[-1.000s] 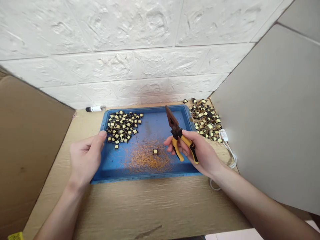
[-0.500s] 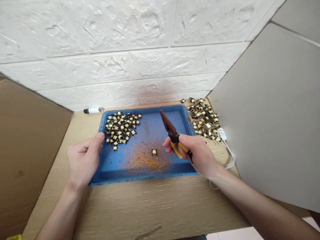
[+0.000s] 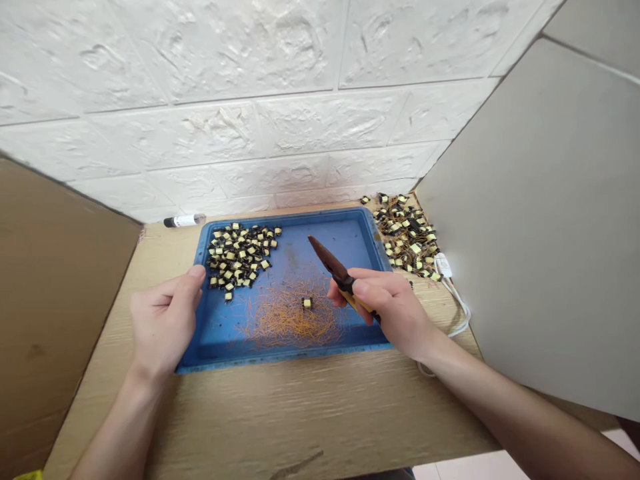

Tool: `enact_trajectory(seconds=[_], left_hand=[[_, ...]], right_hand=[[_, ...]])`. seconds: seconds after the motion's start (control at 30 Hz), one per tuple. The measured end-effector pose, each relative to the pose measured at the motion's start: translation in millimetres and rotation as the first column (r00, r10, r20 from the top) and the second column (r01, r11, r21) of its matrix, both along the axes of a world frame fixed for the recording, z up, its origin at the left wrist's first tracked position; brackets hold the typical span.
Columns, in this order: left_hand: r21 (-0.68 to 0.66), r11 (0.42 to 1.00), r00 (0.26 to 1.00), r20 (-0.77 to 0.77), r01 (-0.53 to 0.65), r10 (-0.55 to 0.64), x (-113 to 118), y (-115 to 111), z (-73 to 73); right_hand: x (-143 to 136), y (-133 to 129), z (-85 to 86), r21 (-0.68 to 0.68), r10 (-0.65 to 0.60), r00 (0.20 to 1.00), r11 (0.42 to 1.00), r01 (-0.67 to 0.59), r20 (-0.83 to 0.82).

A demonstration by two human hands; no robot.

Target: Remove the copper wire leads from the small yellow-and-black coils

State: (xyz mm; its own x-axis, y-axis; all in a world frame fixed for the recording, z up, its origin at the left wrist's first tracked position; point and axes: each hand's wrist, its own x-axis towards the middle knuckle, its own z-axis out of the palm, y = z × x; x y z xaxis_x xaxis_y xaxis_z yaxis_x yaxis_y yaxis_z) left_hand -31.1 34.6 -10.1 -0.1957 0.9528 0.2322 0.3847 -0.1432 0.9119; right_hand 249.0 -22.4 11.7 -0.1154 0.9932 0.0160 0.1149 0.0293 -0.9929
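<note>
My left hand [image 3: 164,320] is closed on the left rim of a blue tray [image 3: 280,363], thumb on top. In my right hand [image 3: 393,307] is a pair of long-nose pliers [image 3: 330,263] with dark jaws and yellow-and-black handles, held over the tray with the tip pointing up and left. One small black-and-yellow transformer [image 3: 307,303] sits on a heap of copper-coloured wire clippings [image 3: 285,323], just left of my right fingers. A pile of similar transformers [image 3: 240,257] fills the tray's back left corner.
Right of the tray, more transformers with long wires [image 3: 407,233] are heaped on the wooden table [image 3: 300,420]. A white cable [image 3: 457,303] runs beside them. A small bottle with a black cap [image 3: 184,220] lies at the back left. Cardboard [image 3: 55,293], a white wall and a grey panel [image 3: 545,220] enclose the table.
The pliers have turned and tipped lower to the left, and their handles now show less. My left hand stays on the tray rim. The single transformer has not moved on the clippings.
</note>
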Motion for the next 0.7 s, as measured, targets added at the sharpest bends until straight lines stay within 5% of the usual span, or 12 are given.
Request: enact_trajectory(seconds=[0.47,0.7], left_hand=[[0.01,1.0,1.0,0.017,0.005,-0.006,-0.1,0.5,0.4],[0.014,0.999,0.999,0.036,0.033,-0.033,-3.3,3.0,-4.8]], right_hand=[[-3.7,0.7,1.0,0.103,0.019,0.995,0.994,-0.029,0.093],[-4.3,3.6,-5.1,0.07,-0.117,0.982,0.992,0.108,0.146]])
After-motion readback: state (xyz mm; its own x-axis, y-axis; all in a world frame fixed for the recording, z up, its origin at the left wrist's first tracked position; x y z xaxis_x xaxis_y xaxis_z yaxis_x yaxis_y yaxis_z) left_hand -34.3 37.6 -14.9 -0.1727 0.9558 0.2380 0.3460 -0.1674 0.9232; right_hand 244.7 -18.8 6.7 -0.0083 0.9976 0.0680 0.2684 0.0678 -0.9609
